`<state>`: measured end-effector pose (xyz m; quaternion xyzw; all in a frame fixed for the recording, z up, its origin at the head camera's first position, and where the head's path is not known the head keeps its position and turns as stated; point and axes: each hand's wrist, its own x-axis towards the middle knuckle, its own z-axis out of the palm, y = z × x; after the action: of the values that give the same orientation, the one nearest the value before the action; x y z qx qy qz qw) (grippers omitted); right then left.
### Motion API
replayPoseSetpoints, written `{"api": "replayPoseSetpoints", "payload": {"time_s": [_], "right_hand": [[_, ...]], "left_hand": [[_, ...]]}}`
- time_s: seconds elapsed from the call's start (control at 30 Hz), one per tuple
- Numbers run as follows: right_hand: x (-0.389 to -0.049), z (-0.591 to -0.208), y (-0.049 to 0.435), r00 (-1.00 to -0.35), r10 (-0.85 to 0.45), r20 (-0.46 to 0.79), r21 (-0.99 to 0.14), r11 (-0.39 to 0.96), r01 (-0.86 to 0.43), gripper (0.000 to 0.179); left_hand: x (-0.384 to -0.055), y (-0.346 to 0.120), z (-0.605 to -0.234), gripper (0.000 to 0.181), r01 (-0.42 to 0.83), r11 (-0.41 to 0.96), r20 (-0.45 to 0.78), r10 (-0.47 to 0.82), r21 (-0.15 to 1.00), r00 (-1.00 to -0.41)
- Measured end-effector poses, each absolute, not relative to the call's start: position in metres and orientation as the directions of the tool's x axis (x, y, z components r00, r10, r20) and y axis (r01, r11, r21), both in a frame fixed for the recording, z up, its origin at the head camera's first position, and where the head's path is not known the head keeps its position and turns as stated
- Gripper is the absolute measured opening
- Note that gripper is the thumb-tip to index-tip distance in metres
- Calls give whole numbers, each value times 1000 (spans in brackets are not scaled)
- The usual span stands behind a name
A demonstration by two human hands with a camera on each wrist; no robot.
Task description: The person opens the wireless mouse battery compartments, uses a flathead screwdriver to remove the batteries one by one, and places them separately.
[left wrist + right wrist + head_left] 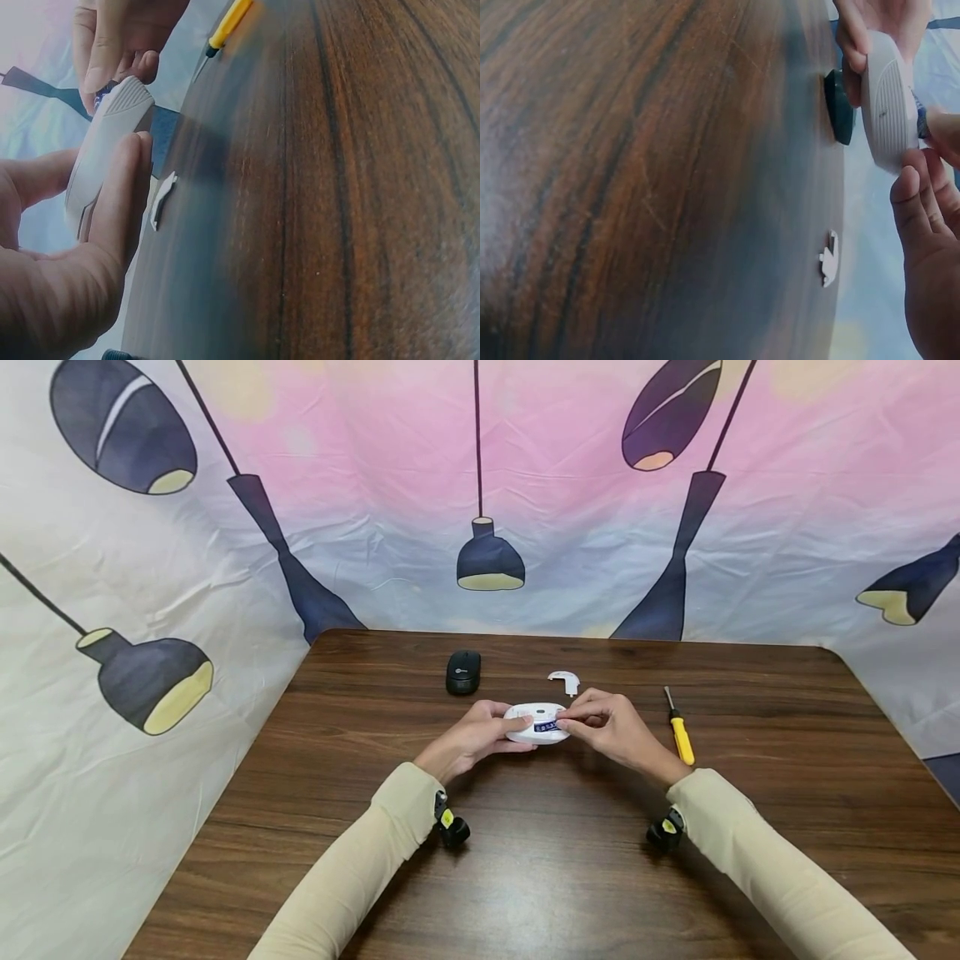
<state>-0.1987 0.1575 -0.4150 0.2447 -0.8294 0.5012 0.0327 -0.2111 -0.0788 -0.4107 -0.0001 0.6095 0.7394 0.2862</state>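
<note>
- The white mouse (542, 710) is between the two hands, held above the brown table (555, 877), with its underside turned toward the head camera.
- The left hand (471, 739) grips the mouse at its left end; the thumb lies over the underside, and other fingers support the opposite face.
- The right hand (617, 727) is at the right end of the mouse. Its thumb and finger pinch the blue battery (545, 727) near its right end.
- The battery shows at the underside of the mouse, to the right of the left thumb; in both wrist views it stands out a little from this face. How deep it sits, I cannot tell.
- The two hands are near each other, with the mouse joining them.
- A small white cover (568, 681) lies on the table, just beyond the right hand's fingers.
- A black mouse (463, 672) rests farther left, beyond the left hand.
- A yellow-handled screwdriver (678, 727) lies to the right of the right hand, its metal tip pointing away from the person.
</note>
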Motion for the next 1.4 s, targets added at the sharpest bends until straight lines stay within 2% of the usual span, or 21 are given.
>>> {"api": "replayPoseSetpoints", "payload": {"time_s": [0.6, 1.2, 1.4], "right_hand": [[-201, -413, 154, -835, -402, 376, -721, 439, -536, 12], [-201, -401, 163, -861, -400, 315, -721, 489, -491, 13], [-204, -401, 169, -851, -395, 347, -703, 491, -515, 12]], "left_hand": [[-211, -78, -413, 26, -419, -82, -352, 412, 904, -841], [-213, -75, -412, 33, -441, -93, -372, 401, 892, -837], [-214, -75, -412, 34, -447, -98, -377, 397, 889, -837]]}}
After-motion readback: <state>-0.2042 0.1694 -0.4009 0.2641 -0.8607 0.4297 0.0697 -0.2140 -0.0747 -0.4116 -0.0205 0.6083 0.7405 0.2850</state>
